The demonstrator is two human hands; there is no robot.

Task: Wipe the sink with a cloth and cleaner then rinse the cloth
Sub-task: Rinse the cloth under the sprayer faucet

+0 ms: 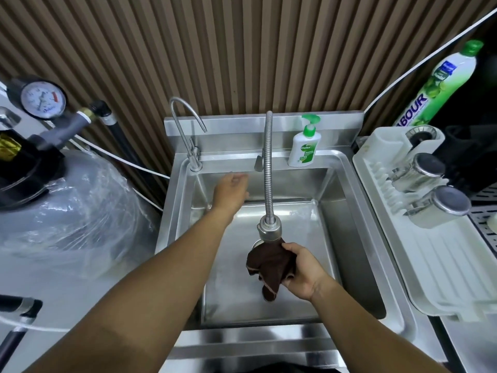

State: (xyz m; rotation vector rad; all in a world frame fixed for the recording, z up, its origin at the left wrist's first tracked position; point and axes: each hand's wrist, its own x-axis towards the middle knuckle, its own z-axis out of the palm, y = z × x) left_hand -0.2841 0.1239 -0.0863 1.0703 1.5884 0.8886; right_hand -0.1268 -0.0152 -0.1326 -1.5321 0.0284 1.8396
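Observation:
A steel sink (357, 222) fills the middle of the view. My right hand (302, 271) grips a bunched dark brown cloth (270, 265) right under the spray head (269, 231) of the flexible metal tap, above the basin floor. My left hand (231, 191) reaches over the basin's far left part, fingers loosely apart, holding nothing, a short way left of the tap lever (258, 163). A white Dettol pump bottle (304, 146) with a green pump stands on the sink's back ledge. I cannot tell whether water is running.
A slim curved second tap (188, 130) stands at the sink's back left. A white dish rack (430, 238) with two metal-lidded jars lies to the right, a tall green-capped bottle (441, 84) behind it. A plastic-wrapped tank (70, 216) and a pressure gauge (43, 99) sit on the left.

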